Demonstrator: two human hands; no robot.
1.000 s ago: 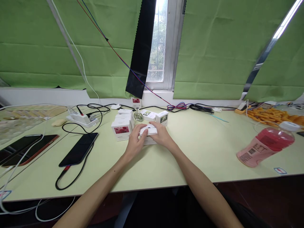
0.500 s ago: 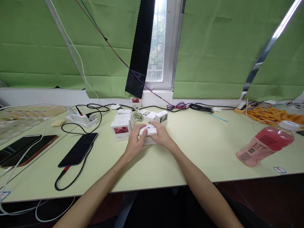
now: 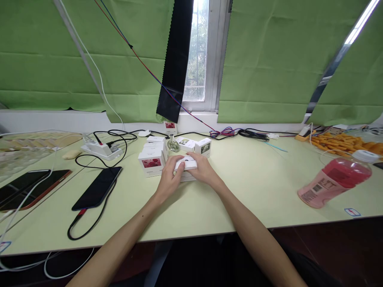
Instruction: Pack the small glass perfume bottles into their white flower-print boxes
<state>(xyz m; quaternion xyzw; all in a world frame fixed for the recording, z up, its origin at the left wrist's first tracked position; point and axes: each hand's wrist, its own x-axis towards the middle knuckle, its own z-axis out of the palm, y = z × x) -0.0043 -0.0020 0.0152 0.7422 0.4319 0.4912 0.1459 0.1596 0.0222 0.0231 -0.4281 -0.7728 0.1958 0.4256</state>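
Both my hands meet at a small white box (image 3: 186,164) lying on the pale green table (image 3: 254,187). My left hand (image 3: 168,179) pinches its left end, and my right hand (image 3: 204,170) curls over its right end. The box rests on another white box beneath it. To the left stands a white box with a red flower picture (image 3: 151,165), with more white boxes (image 3: 155,146) stacked behind. A small glass perfume bottle (image 3: 173,144) and a box with a green picture (image 3: 204,147) stand just beyond my fingers.
A black phone on a cable (image 3: 97,187) and two more phones (image 3: 28,187) lie at the left. A white power strip (image 3: 100,149) with cables sits behind them. A pink drink bottle (image 3: 335,181) lies at the right, with orange snacks (image 3: 344,144) beyond.
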